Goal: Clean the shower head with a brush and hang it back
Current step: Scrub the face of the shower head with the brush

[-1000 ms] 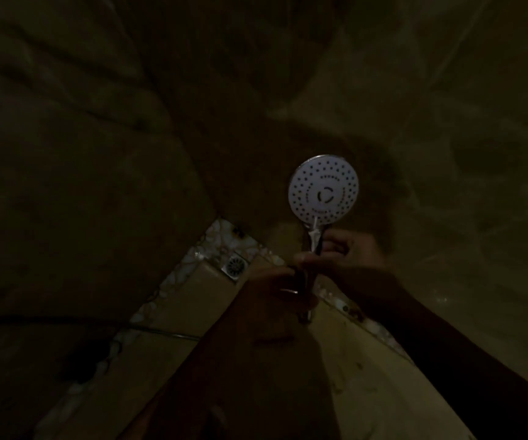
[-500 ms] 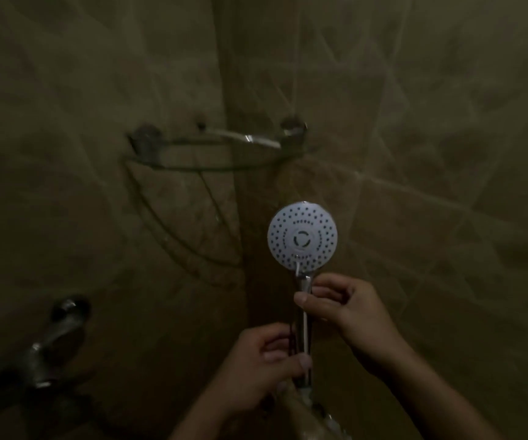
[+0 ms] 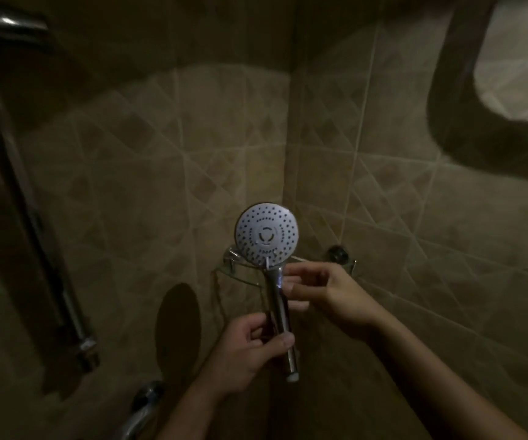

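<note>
**Shower head raised in front of the corner shelf**

Since half a second ago the shower head (image 3: 267, 238) has come up. It sat below the corner shelf (image 3: 240, 270) then, and now its white face covers the shelf's left bracket, turned toward the camera. The left hand (image 3: 246, 350) is wrapped round the lower chrome handle (image 3: 280, 312), thumb across the front. The right hand (image 3: 329, 290) reaches in at the neck, fingers (image 3: 299, 304) against the handle; blur hides whether they pinch it or only touch.

Nothing to scrub with shows, so I judge this a check of the face. To do it well, keep the low grip firm, steady the neck, and tilt the nozzles toward what light there is. If hanging comes next, the chrome rail (image 3: 18, 185) stands well to the left.

No brand or writing can be read, only rings of nozzles and a round centre mark.
</note>
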### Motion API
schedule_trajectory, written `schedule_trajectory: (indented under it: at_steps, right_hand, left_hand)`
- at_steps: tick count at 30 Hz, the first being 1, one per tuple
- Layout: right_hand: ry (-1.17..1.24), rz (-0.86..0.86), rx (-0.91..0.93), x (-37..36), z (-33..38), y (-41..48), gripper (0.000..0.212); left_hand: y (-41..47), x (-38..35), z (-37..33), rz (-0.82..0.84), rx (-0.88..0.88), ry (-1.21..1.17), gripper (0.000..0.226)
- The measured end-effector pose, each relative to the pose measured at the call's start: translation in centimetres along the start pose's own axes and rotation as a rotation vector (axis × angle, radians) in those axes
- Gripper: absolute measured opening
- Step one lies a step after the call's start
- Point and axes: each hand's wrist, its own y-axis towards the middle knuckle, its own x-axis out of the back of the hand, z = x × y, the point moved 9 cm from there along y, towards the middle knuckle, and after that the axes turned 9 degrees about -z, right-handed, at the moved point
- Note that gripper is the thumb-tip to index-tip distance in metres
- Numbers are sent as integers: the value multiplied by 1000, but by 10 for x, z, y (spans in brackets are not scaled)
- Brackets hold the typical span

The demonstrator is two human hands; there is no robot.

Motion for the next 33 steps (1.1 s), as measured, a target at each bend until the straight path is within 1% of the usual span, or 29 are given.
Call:
schedule_trajectory:
  at_steps: [1,3,6,8,10,13,16,17,19,23,26,28,30,31,33]
  right_hand:
    - [28,6,-27,2,5,11,32]
    - [-7,-103,-45,17,10,37,32]
    - [-318,-350,-1,49,4,80,30]
    - [-540,-450,16,63,0,101,32]
    - [-765,-457,12,71,-7,118,36]
    - [-1031,-374,-43,72,-27,135,34]
    - [-1151,-314,-122,70,-41,142,16]
    - [-1165,-319,-138,73,-43,145,13]
    - [-1192,-343,-145,78,-43,151,14]
    - [-1182,-364,-145,79,-44,152,15]
    - [-1099,-419,-76,76,-38,150,15]
    - [-964,-487,2,73,-27,143,12]
    - [-783,-564,103,72,-15,128,7]
    - [-675,-589,140,73,-11,119,8]
    - [-456,-579,160,74,-8,98,12]
  left_hand:
    - [0,8,-7,-9,0,-11,19]
    - [3,25,-16,-40,1,-18,15]
    - [6,45,-23,-65,-5,10,17]
    - [9,53,-23,-57,-2,44,16]
    - [12,59,-19,-48,11,67,15]
    - [19,65,-9,-40,25,92,14]
    - [24,64,-2,-30,29,108,14]
    - [24,62,0,-22,29,112,14]
    - [25,59,6,-17,36,115,14]
    - [24,54,19,-11,66,104,20]
    - [21,47,26,-4,77,97,25]
    - [18,44,29,-8,72,102,37]
    - [14,38,35,-8,95,95,59]
    - [12,36,37,-15,104,83,68]
    - [9,27,41,-28,99,66,76]
